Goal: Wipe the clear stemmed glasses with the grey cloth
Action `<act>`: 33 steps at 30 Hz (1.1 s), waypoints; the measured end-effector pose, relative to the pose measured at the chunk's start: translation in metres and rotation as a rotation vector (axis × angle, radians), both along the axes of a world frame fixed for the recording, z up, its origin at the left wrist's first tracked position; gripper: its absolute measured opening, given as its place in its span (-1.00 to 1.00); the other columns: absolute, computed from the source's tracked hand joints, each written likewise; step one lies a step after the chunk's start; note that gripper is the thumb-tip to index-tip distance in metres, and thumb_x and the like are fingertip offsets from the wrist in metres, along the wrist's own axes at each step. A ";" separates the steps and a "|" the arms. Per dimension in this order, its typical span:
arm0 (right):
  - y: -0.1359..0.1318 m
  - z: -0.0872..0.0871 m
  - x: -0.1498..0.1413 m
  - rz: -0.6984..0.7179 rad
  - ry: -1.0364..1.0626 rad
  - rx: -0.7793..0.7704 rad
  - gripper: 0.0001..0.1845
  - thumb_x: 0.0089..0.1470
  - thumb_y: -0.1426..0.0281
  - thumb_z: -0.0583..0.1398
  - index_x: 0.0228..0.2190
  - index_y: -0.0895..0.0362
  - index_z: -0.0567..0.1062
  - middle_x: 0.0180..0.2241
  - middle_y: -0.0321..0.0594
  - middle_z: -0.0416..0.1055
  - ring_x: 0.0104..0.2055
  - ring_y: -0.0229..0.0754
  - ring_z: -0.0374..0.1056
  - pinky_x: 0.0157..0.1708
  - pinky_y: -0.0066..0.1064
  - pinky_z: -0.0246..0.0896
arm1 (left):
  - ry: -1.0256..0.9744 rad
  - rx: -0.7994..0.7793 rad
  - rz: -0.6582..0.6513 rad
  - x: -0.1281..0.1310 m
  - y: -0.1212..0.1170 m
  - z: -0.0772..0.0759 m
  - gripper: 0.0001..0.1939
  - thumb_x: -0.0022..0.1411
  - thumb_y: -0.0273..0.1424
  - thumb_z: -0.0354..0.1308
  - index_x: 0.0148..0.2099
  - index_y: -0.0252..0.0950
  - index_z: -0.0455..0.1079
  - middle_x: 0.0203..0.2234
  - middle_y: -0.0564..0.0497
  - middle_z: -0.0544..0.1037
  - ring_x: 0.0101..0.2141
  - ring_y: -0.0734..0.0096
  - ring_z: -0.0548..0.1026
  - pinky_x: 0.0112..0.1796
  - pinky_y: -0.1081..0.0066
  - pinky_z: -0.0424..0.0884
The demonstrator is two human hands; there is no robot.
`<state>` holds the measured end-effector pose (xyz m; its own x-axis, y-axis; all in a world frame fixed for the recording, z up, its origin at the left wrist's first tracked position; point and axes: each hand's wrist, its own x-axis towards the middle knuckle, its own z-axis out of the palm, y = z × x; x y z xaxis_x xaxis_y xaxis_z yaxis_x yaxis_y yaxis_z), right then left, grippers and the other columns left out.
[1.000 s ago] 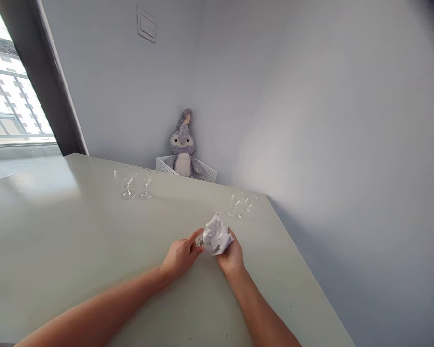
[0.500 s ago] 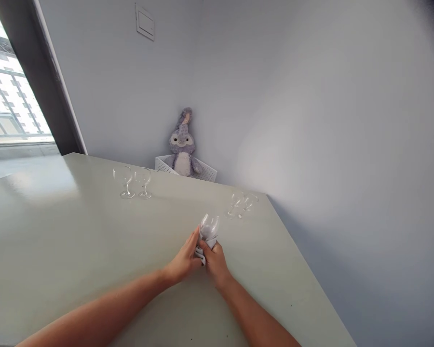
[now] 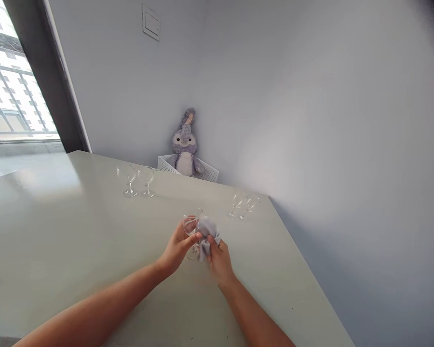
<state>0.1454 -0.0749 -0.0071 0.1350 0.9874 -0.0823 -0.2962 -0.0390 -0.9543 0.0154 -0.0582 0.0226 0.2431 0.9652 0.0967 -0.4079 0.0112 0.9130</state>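
Over at the counter (image 3: 104, 241), the left hand (image 3: 177, 246) grips a clear stemmed glass (image 3: 189, 228) by its bowl; the right hand (image 3: 221, 261) clutches a grey cloth (image 3: 209, 226) beside it.

The left hand (image 3: 178, 246) grips a stemmed glass (image 3: 190, 226); the right hand (image 3: 219, 260) holds a pale grey cloth (image 3: 207, 227) beside it.

Behind the held glass (image 3: 190, 225), two glasses (image 3: 127, 178) stand left, two more (image 3: 237, 199) right (a toy (image 3: 184, 161) in a basket (image 3: 210, 173) beyond).
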 end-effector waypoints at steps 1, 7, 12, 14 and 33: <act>0.001 0.001 0.001 -0.029 0.114 -0.053 -0.68 -0.10 0.15 0.22 -0.45 0.17 0.44 -0.54 -0.29 0.37 -0.49 -0.27 0.28 -0.49 -0.45 0.19 | -0.008 0.061 0.012 0.000 -0.002 0.002 -0.49 0.04 -0.30 0.19 0.02 -0.19 0.11 -0.02 -0.14 0.34 0.01 0.18 0.28 -0.15 0.30 0.30; -0.007 0.013 -0.006 0.221 0.458 -0.174 -0.67 -0.11 0.20 0.24 -0.35 0.19 0.44 -0.41 -0.20 0.45 -0.41 -0.22 0.35 -0.43 -0.37 0.28 | 0.135 0.348 0.078 0.001 -0.009 -0.003 -0.45 0.09 -0.28 0.14 0.09 -0.19 0.01 0.06 -0.19 0.25 0.09 0.13 0.19 -0.03 0.18 0.21; -0.011 0.015 -0.007 0.317 0.206 -0.214 -0.70 -0.10 0.18 0.22 -0.44 0.19 0.43 -0.55 -0.28 0.38 -0.55 -0.28 0.27 -0.55 -0.44 0.19 | 0.363 0.486 0.197 -0.006 0.003 -0.014 -0.45 0.13 -0.33 0.08 0.11 -0.14 -0.10 0.01 -0.14 0.33 0.05 0.24 0.24 0.03 0.12 0.13; -0.010 0.017 -0.001 0.168 0.064 -0.129 -0.71 -0.12 0.19 0.23 -0.41 0.17 0.42 -0.53 -0.31 0.37 -0.50 -0.29 0.26 -0.48 -0.45 0.19 | 0.454 0.534 0.255 -0.011 0.011 -0.018 -0.46 0.13 -0.37 0.08 0.09 -0.13 -0.08 -0.02 -0.10 0.37 0.03 0.28 0.27 0.01 0.15 0.15; -0.030 0.031 0.009 0.003 -0.714 0.416 -0.75 0.08 0.31 0.01 -0.58 0.10 0.27 -0.63 -0.33 0.18 -0.56 -0.29 0.07 -0.53 -0.45 0.03 | 0.817 0.304 0.329 -0.001 0.050 -0.024 -0.47 -0.01 -0.35 0.12 0.06 -0.14 0.16 -0.22 0.03 0.43 -0.39 0.44 0.36 -0.30 0.37 0.28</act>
